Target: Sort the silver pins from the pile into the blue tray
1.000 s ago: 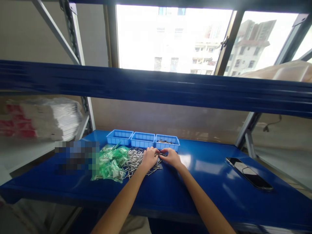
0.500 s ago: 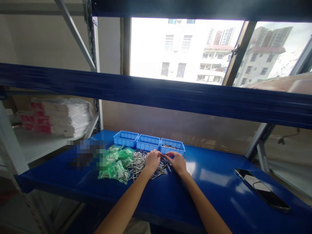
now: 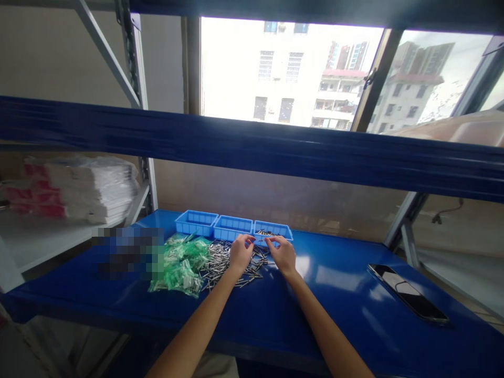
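Note:
My left hand [image 3: 241, 255] is over the pile of slim silver metal pins [image 3: 221, 261], its thumb and fingers curled together. Whatever it may pinch is too small to make out. To its right, my right hand [image 3: 283, 255] pinches a thin metal pin [image 3: 261, 240] that shows in the gap between the hands. Both hands are just in front of the blue bin [image 3: 291, 234] holding more small metal pieces. Left of the loose pile lie green plastic bags [image 3: 181, 268] with metal pieces inside.
Two more blue bins, a left one [image 3: 196, 230] and a middle one [image 3: 233, 236], stand in the row. A phone [image 3: 407, 294] lies on the blue table [image 3: 334, 315] at right. A blue shelf beam [image 3: 252, 147] crosses above the hands. A blurred patch covers the table's left.
My hands have drawn apart from each other, leaving a gap over the pile with the thin pin in it. The whole view has shifted slightly.

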The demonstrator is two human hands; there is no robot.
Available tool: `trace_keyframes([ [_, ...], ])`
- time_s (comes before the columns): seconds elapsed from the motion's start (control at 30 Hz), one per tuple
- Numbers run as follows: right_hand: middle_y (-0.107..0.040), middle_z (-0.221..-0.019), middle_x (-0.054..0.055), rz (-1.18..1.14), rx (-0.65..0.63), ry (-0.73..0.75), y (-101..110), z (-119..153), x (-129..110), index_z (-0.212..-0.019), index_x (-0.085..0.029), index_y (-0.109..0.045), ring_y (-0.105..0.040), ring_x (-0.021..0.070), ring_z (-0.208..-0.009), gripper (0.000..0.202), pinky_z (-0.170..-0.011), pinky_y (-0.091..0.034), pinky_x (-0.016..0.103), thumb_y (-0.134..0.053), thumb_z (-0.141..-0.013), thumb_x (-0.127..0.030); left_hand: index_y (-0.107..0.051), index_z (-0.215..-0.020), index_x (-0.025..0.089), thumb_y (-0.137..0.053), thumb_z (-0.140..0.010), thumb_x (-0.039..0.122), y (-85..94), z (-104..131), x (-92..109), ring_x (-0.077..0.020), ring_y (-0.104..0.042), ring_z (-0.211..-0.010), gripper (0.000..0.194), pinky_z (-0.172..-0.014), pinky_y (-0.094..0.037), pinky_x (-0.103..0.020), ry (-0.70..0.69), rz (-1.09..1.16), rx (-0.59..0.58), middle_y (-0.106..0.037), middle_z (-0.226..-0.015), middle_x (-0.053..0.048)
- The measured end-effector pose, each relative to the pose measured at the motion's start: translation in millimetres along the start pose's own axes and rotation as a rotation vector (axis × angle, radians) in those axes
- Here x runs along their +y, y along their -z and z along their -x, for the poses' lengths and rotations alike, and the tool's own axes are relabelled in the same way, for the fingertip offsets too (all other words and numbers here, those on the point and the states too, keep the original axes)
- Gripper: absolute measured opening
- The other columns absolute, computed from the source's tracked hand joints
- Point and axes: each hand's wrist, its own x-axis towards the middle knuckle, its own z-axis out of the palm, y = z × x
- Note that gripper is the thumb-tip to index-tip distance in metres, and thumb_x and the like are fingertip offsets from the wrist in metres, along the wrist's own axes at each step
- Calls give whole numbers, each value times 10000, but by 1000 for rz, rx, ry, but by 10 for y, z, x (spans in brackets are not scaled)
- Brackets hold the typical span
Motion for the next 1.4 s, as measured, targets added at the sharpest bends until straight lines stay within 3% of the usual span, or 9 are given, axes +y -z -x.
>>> trace_keyframes([
  [0.23,-659,-888,55,-111,37,-4,-16,-14,3,-744,-210,-673,-564,153,-574,412,-571,-414,272,-461,-763,-562,-597,-1000,183,-540,-738,247,-22,20,7,-123,-548,-615,276,-637,-451,-256,-26,36,-55,-625,-776,-19],
  [0.47,-643,-889,81,-390,-62,26,-90,-37,22,-782,-170,-655,-548,123,-471,447,-491,-439,260,-473,-751,-577,-674,-812,201,-540,-751,334,-8,12,21,-115,-497,-580,198,-614,-418,-244,-79,20,-5,-616,-753,-18],
  [0.6,-641,-899,84,-432,-73,14,-108,-45,62,-786,-172,-664,-549,124,-456,458,-487,-452,272,-473,-745,-586,-693,-792,219,-562,-739,362,-15,19,6,-115,-504,-580,201,-593,-407,-242,-103,27,-25,-623,-765,-15],
  [0.73,-640,-869,89,-472,-76,51,-146,-55,84,-767,-169,-678,-595,166,-609,433,-559,-479,282,-504,-736,-565,-701,-746,221,-590,-724,305,-27,26,-13,-129,-539,-654,142,-635,-416,-247,-127,18,-80,-622,-774,-20],
  [0.83,-636,-853,90,-496,-43,158,-175,-71,92,-756,-174,-691,-590,199,-806,386,-669,-479,287,-517,-751,-519,-700,-751,217,-599,-718,260,-10,21,-5,-150,-549,-740,114,-690,-421,-261,-122,-13,-16,-618,-782,-25],
  [0.93,-643,-837,91,-486,-16,186,-190,-86,111,-768,-170,-700,-583,196,-795,382,-680,-469,295,-526,-746,-509,-697,-791,213,-583,-735,257,21,9,10,-159,-549,-775,134,-707,-425,-268,-97,0,68,-612,-800,-32],
  [1.1,-666,-788,80,-432,-38,151,-202,-90,149,-756,-166,-703,-581,180,-682,372,-657,-457,302,-535,-738,-498,-695,-822,215,-566,-750,249,31,-4,2,-153,-546,-763,151,-702,-428,-265,-109,16,86,-606,-803,-33],
  [1.27,-683,-816,76,-528,-29,73,-215,-106,144,-802,-165,-702,-604,192,-731,378,-660,-466,291,-537,-730,-497,-695,-818,216,-583,-739,272,17,7,7,-140,-535,-706,148,-668,-429,-256,-113,-16,66,-599,-804,-30],
  [1.4,-686,-822,90,-595,-27,-29,-196,-120,141,-846,-139,-696,-616,192,-693,445,-545,-462,253,-531,-707,-528,-689,-797,213,-577,-741,290,31,20,17,-128,-531,-664,147,-632,-426,-245,-87,-46,97,-592,-816,-26],
])
